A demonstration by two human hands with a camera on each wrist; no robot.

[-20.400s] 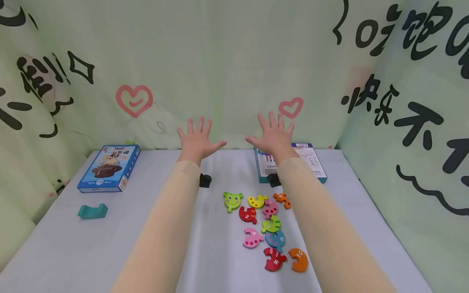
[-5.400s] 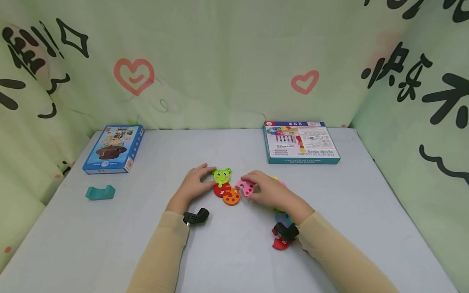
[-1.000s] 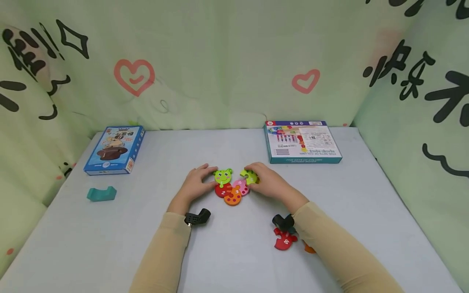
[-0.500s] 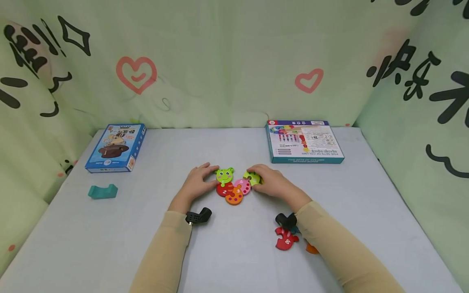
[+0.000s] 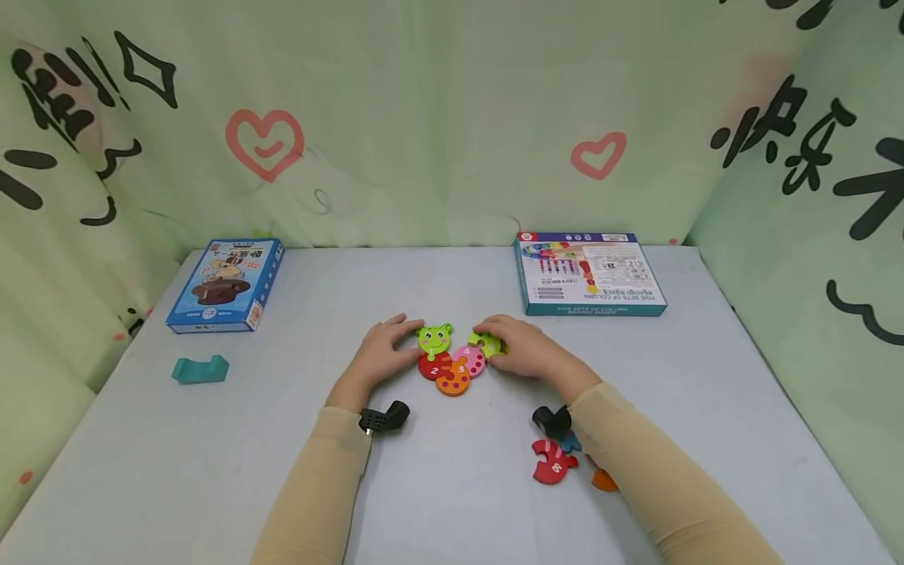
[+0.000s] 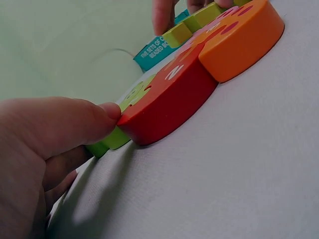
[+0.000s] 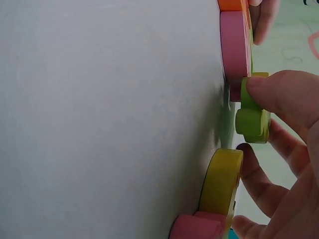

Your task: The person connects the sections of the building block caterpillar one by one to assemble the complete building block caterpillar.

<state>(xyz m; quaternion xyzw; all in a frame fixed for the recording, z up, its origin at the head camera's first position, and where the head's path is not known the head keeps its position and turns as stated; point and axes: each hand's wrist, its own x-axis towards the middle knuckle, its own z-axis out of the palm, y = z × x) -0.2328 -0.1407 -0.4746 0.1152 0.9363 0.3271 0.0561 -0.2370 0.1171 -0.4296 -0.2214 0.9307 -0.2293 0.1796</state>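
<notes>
My left hand [image 5: 381,357] holds the edge of a green frog-head puzzle piece [image 5: 434,338], thumb against the seam with the red piece numbered 2 [image 5: 433,366]. An orange piece numbered 3 [image 5: 453,381] and a pink one numbered 4 [image 5: 469,360] continue the curved row. My right hand [image 5: 521,349] pinches a green puzzle piece [image 7: 253,117] between thumb and fingers, right at the pink piece's upper right. In the right wrist view this green piece sits a little above the table surface, over its shadow.
Below my right hand lie a yellow piece [image 7: 219,181] and another pink piece [image 7: 197,228]. Red [image 5: 554,461], blue [image 5: 570,443] and orange [image 5: 604,480] pieces lie by the right sleeve, partly covered. Two boxes [image 5: 224,284] [image 5: 592,275] and a teal block [image 5: 201,369] stand farther out.
Both hands were raised and the pieces scattered at first. The pink piece, earlier in the right hand, now lies against orange 3. The right hand now has the green piece, nearly still this last second.
</notes>
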